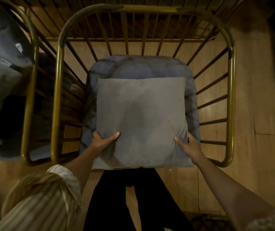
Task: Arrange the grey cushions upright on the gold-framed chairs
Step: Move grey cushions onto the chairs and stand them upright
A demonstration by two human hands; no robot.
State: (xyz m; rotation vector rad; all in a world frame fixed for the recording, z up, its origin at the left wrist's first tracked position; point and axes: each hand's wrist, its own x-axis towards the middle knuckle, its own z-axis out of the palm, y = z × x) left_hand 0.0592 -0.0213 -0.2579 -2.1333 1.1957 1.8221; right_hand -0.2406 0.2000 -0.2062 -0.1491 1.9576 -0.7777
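Square grey fabric cushion (141,117) lies flat over blue-grey seat pad (141,67); left hand (103,140) and right hand (189,145) grasp near corners, gold tubular chair back (143,9) far.

Dim warm light, wooden plank floor (258,97), slatted wooden wall (150,19)

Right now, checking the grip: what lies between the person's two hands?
In the head view, only the square grey fabric cushion spans between the left hand and right hand, each gripping a near corner.
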